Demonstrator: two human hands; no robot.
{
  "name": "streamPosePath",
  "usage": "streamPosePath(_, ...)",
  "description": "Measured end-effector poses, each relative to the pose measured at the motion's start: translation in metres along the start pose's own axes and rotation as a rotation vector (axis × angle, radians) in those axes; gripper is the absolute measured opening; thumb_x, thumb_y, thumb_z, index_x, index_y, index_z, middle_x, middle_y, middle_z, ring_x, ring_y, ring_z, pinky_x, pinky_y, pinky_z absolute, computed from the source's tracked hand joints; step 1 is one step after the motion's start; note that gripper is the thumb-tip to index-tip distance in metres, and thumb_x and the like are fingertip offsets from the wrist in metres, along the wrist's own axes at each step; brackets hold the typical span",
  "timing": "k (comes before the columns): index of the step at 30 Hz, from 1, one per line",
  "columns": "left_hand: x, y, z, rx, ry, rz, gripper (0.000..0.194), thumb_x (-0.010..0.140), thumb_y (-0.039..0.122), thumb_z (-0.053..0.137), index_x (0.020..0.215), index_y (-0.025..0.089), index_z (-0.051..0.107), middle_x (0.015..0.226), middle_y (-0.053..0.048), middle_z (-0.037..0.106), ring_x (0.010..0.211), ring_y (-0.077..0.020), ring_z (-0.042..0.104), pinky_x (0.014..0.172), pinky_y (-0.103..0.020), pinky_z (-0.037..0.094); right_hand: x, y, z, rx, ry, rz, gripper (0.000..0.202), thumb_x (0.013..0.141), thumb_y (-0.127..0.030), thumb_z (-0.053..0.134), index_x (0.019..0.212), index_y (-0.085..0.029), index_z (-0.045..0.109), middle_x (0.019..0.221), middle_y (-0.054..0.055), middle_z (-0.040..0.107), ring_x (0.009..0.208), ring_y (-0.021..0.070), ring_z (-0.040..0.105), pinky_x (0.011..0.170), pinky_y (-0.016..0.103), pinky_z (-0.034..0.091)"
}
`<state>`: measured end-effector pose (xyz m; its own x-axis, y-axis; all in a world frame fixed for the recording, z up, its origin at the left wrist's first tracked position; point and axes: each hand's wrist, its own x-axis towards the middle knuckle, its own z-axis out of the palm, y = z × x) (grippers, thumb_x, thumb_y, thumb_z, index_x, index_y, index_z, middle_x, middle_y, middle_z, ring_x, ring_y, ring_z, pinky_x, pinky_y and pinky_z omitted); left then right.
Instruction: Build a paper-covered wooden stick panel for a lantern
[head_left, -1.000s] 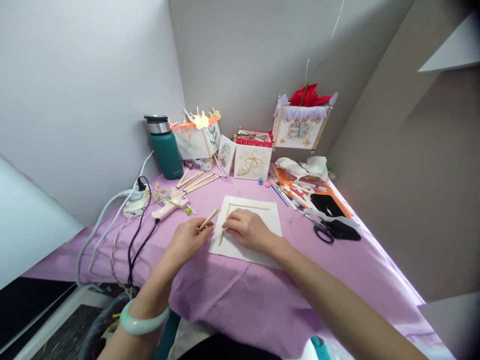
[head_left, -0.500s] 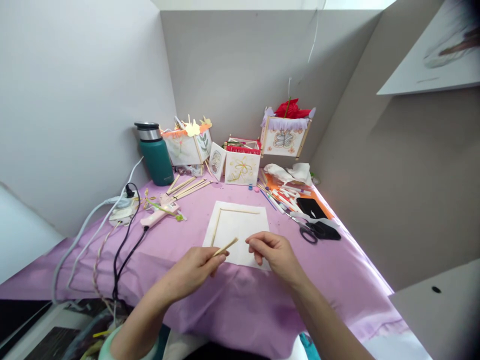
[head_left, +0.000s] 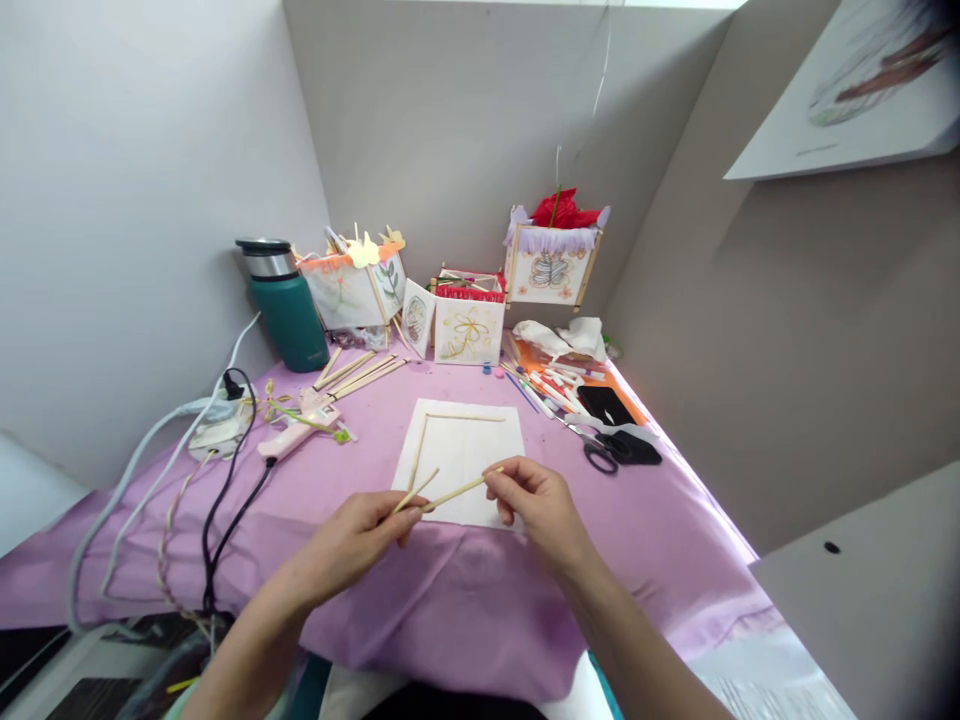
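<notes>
Left hand (head_left: 369, 530): we're pinching two slim pale wooden sticks (head_left: 457, 492)
Right hand (head_left: 536, 502): pinching one's two-o'clock tip
Sticks: we're seemingly separating them, next needing a looser left pinch

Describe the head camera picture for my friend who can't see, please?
A left hand and right hand hold a thin pale wooden stick between them, the left gripping another too, over a four-sided white sheet where two more sticks form a corner. Behind, on purple cloth, stands a cylindrical teal bottle.

No text is legible; the teal bottle (head_left: 289, 322) possibly bears tiny lettering.
</notes>
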<state>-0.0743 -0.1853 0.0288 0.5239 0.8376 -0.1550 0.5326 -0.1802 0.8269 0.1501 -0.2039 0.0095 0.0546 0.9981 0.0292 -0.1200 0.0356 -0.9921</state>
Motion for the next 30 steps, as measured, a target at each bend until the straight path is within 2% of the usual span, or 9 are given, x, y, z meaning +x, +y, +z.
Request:
streamPosePath(3, -0.002, -0.006, -0.006, -0.004, 0.051, -0.02, 0.037, 0.087, 0.048, 0.044, 0.085, 0.017, 0.065, 0.066, 0.002, 0.051, 0.064, -0.0129, 0.045, 0.057, -0.022, 0.035, 0.002, 0.001, -0.013, -0.02, 0.025, -0.014, 0.023, 0.075, -0.039, 0.068, 0.079, -0.017, 0.064, 0.064, -0.002, 0.058, 0.046, 0.0074, 0.046, 0.046, 0.023, 0.036)
streamPosePath(5, -0.001, -0.008, -0.007, 0.007, 0.112, -0.024, 0.035, 0.085, 0.047, 0.047, 0.085, 0.018, 0.066, 0.066, 0.001, 0.054, 0.067, -0.0141, 0.048, 0.06, -0.023, 0.037, 0.002, 0.001, -0.021, -0.161, 0.061, -0.1, 0.02, 0.08, -0.038, 0.064, 0.086, -0.019, 0.065, 0.069, 0.0, 0.06, 0.053, 0.0112, 0.051, 0.051, 0.026, 0.042)
streamPosePath(7, 0.001, -0.008, -0.005, 0.05, 0.183, -0.026, 0.033, 0.084, 0.045, 0.048, 0.082, 0.017, 0.067, 0.066, 0.001, 0.056, 0.066, -0.0146, 0.05, 0.061, -0.024, 0.037, -0.001, -0.002, -0.026, -0.462, 0.149, -0.321, 0.018, 0.083, -0.034, 0.061, 0.094, -0.02, 0.066, 0.084, 0.005, 0.065, 0.073, 0.0181, 0.059, 0.066, 0.033, 0.047)
streamPosePath(9, 0.004, -0.005, -0.001, 0.108, 0.237, -0.007, 0.032, 0.084, 0.042, 0.048, 0.078, 0.017, 0.067, 0.066, 0.0, 0.058, 0.065, -0.0147, 0.051, 0.061, -0.024, 0.037, -0.005, -0.006, -0.026, -0.802, 0.191, -0.585, 0.019, 0.085, -0.03, 0.06, 0.102, -0.022, 0.068, 0.102, 0.009, 0.066, 0.094, 0.0239, 0.057, 0.082, 0.04, 0.045)
streamPosePath(12, 0.009, 0.003, 0.007, 0.149, 0.275, 0.085, 0.028, 0.084, 0.038, 0.05, 0.075, 0.018, 0.068, 0.07, -0.001, 0.063, 0.067, -0.0144, 0.054, 0.063, -0.024, 0.038, -0.012, -0.009, -0.018, -1.095, 0.064, -0.763, 0.018, 0.09, -0.024, 0.056, 0.102, -0.025, 0.069, 0.102, 0.008, 0.067, 0.096, 0.0242, 0.055, 0.083, 0.041, 0.041)
streamPosePath(16, 0.018, 0.006, 0.014, 0.168, 0.325, 0.163, 0.024, 0.084, 0.035, 0.052, 0.078, 0.02, 0.069, 0.069, 0.0, 0.063, 0.065, -0.0132, 0.054, 0.063, -0.023, 0.038, -0.014, -0.001, -0.008, -1.125, -0.018, -0.74, 0.02, 0.092, -0.017, 0.052, 0.096, -0.024, 0.071, 0.089, 0.006, 0.068, 0.084, 0.02, 0.055, 0.073, 0.034, 0.04)
streamPosePath(22, 0.026, -0.019, 0.008, 0.154, 0.504, 0.081, 0.026, 0.087, 0.033, 0.047, 0.087, 0.019, 0.069, 0.083, -0.003, 0.07, 0.076, -0.0158, 0.061, 0.069, -0.024, 0.042, -0.002, 0.019, -0.013, -1.126, -0.007, -0.65, 0.018, 0.091, -0.02, 0.053, 0.089, -0.022, 0.071, 0.082, 0.005, 0.066, 0.079, 0.0187, 0.055, 0.071, 0.032, 0.04)
streamPosePath(26, 0.024, -0.031, 0.006, 0.268, 0.474, 0.013, 0.019, 0.082, 0.027, 0.052, 0.084, 0.021, 0.069, 0.087, -0.002, 0.07, 0.081, -0.0169, 0.063, 0.073, -0.024, 0.043, 0.001, 0.026, -0.012, -1.143, -0.044, -0.594, 0.018, 0.091, -0.022, 0.055, 0.088, -0.023, 0.072, 0.081, 0.005, 0.065, 0.079, 0.0186, 0.055, 0.072, 0.031, 0.041)
streamPosePath(30, 0.022, -0.031, 0.006, 0.333, 0.495, -0.086, 0.016, 0.079, 0.024, 0.055, 0.084, 0.021, 0.07, 0.086, -0.002, 0.068, 0.077, -0.0162, 0.061, 0.072, -0.025, 0.043, 0.002, 0.027, -0.006, -1.162, -0.08, -0.585, 0.015, 0.089, -0.021, 0.058, 0.087, -0.023, 0.072, 0.082, 0.004, 0.066, 0.079, 0.0186, 0.055, 0.072, 0.031, 0.04)
